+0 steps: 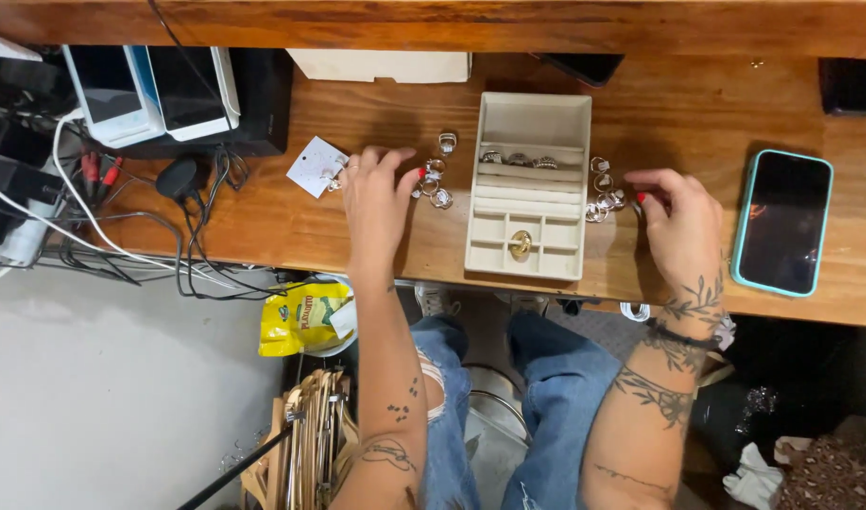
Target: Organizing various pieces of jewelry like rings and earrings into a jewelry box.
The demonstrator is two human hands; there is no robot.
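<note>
Head camera looks straight down on a wooden counter (697,104) where a cream jewellery box (529,184) sits between the person's two hands, its long axis running from the near edge of the counter toward the far one, the ring-roll slots at the far half and the small square compartments at the near half. Three silver rings (519,159) are seated in the far slot, lined up across the box, and a gold ring (520,245) lies in a middle compartment near the front. The left hand (376,203) rests flat on the wood to the left of the box, fingers spread and holding nothing that shows; its fingertips touch or nearly touch a loose cluster of silver rings (435,181) that lies between the hand and the box's left wall. The right hand (680,219) lies on the right side, fingers curled toward a second cluster of silver rings (603,194) just beside the box's right wall; thumb and forefinger are drawn close, but whether they pinch a ring cannot be told. Each cluster lies inward of its hand, toward the box, so both hands are about equally near. A white earring card (316,167) lies left of the left hand, and a black phone in a teal case (783,223) lies face up, well to the right.
</note>
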